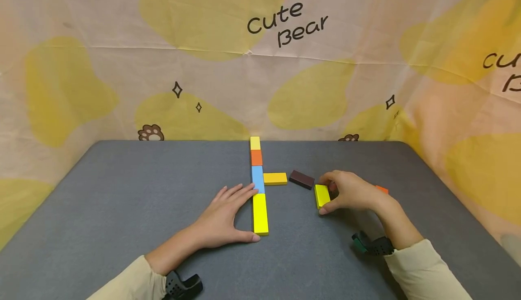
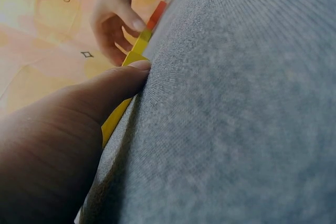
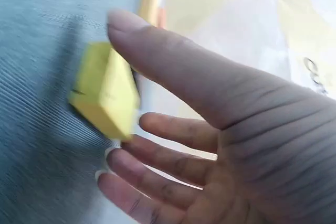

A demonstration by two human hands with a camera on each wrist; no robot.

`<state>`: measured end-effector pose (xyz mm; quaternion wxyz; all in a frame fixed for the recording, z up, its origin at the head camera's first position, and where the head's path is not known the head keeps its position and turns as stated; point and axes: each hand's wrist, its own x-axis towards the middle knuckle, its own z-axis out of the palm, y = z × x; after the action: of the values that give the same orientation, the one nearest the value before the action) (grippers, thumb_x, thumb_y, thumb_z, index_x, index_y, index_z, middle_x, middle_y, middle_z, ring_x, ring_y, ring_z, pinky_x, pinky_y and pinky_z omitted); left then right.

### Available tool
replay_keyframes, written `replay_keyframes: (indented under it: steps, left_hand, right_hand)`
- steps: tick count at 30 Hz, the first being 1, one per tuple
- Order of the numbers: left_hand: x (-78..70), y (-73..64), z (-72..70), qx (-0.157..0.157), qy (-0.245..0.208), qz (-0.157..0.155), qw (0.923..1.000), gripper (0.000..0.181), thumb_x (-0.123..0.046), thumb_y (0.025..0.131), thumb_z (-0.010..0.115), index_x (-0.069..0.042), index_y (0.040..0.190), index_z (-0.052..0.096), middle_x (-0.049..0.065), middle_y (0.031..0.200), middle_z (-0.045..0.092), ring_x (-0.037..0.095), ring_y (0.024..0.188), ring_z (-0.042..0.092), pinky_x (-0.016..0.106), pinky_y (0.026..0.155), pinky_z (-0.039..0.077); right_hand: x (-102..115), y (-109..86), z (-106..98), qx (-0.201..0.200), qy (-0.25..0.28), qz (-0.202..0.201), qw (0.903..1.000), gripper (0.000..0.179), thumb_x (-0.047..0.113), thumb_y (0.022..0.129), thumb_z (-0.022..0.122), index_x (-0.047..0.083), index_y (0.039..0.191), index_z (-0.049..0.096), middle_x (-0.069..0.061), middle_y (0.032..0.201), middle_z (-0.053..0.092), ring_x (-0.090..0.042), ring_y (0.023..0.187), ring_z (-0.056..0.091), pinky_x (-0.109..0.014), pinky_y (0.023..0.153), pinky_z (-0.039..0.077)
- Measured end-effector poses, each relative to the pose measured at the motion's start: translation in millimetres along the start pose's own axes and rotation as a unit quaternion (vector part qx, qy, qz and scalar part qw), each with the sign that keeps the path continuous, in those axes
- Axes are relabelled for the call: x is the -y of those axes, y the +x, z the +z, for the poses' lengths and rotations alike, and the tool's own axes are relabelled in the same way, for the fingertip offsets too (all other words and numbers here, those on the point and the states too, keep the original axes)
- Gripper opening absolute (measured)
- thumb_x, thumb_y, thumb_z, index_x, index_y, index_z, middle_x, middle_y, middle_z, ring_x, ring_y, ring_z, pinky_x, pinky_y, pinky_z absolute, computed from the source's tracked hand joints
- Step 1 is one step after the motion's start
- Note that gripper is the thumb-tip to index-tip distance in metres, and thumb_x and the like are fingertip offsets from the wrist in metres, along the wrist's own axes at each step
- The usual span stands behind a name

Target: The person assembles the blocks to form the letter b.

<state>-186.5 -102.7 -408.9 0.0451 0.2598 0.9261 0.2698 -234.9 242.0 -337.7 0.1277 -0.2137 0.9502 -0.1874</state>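
Note:
A straight row of blocks runs away from me: a long yellow block [image 1: 260, 215] nearest, then a blue block [image 1: 258, 175], an orange block [image 1: 256, 157] and a small yellow block [image 1: 255, 143]. My left hand [image 1: 220, 221] lies along the left side of this row, fingers extended, fingertips at the blue block and thumb at the near end of the long yellow one. To the right, my right hand [image 1: 352, 191] pinches another yellow block [image 3: 107, 95] between thumb and fingers. A golden-yellow block [image 1: 275, 178] sticks out sideways from the blue one.
A dark brown block [image 1: 301, 179] lies at an angle between the golden-yellow block and my right hand. Behind the right wrist, part of an orange piece [image 1: 382, 189] shows. The grey table [image 1: 122, 191] ends at a printed cloth backdrop [image 1: 220, 87].

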Motion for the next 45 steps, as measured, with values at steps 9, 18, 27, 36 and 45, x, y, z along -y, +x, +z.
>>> replay_keyframes:
  steps: [9, 18, 27, 36, 45]
  left_hand:
    - [0.0, 0.9, 0.4, 0.0, 0.002, 0.001, 1.0, 0.099, -0.064, 0.076, 0.078, -0.027, 0.158, 0.037, -0.007, 0.167, 0.03, 0.031, 0.156, 0.025, 0.064, 0.126, 0.011]
    - [0.5, -0.9, -1.4, 0.001, 0.002, 0.001, 1.0, 0.099, -0.063, 0.076, 0.078, -0.026, 0.158, 0.036, -0.007, 0.167, 0.03, 0.03, 0.156, 0.025, 0.063, 0.126, 0.011]
    - [0.9, -2.1, -1.3, -0.009, 0.015, 0.003, 0.9998, 0.1, -0.063, 0.075, 0.079, -0.027, 0.158, 0.036, -0.008, 0.167, 0.031, 0.03, 0.156, 0.026, 0.062, 0.127, 0.012]
    - [0.1, 0.5, -0.3, -0.004, 0.013, 0.011, 0.9998, 0.1, -0.061, 0.076, 0.079, -0.025, 0.158, 0.036, -0.007, 0.167, 0.03, 0.031, 0.156, 0.025, 0.062, 0.127, 0.011]
    - [0.0, 0.9, -0.5, -0.006, 0.012, 0.011, 0.9998, 0.1, -0.061, 0.075, 0.079, -0.024, 0.158, 0.037, -0.006, 0.167, 0.031, 0.031, 0.155, 0.027, 0.063, 0.126, 0.013]
  right_hand:
    - [-29, -30.2, -40, -0.053, -0.035, 0.017, 0.9978, 0.061, 0.031, 0.08, 0.086, 0.001, 0.129, 0.065, -0.018, 0.126, 0.068, -0.036, 0.111, 0.063, -0.054, 0.091, 0.054]
    - [-65, -39.8, -43, -0.018, -0.045, 0.049, 0.9976, 0.065, 0.032, 0.076, 0.088, -0.001, 0.127, 0.066, -0.022, 0.125, 0.069, -0.043, 0.115, 0.062, -0.059, 0.094, 0.052]
    - [-64, -33.1, -32, -0.016, -0.036, 0.047, 0.9981, 0.049, 0.024, 0.074, 0.09, 0.004, 0.116, 0.074, -0.019, 0.116, 0.07, -0.031, 0.099, 0.062, -0.049, 0.084, 0.055]
    - [-47, -41.3, -12, -0.047, -0.065, 0.0, 0.9968, 0.039, 0.027, 0.076, 0.088, 0.007, 0.108, 0.078, -0.006, 0.102, 0.068, -0.016, 0.081, 0.056, -0.028, 0.068, 0.046]
    - [-34, -51.1, 5, -0.079, -0.041, 0.007, 0.996, 0.044, 0.038, 0.077, 0.087, 0.009, 0.109, 0.079, -0.001, 0.094, 0.063, -0.014, 0.08, 0.052, -0.023, 0.065, 0.043]
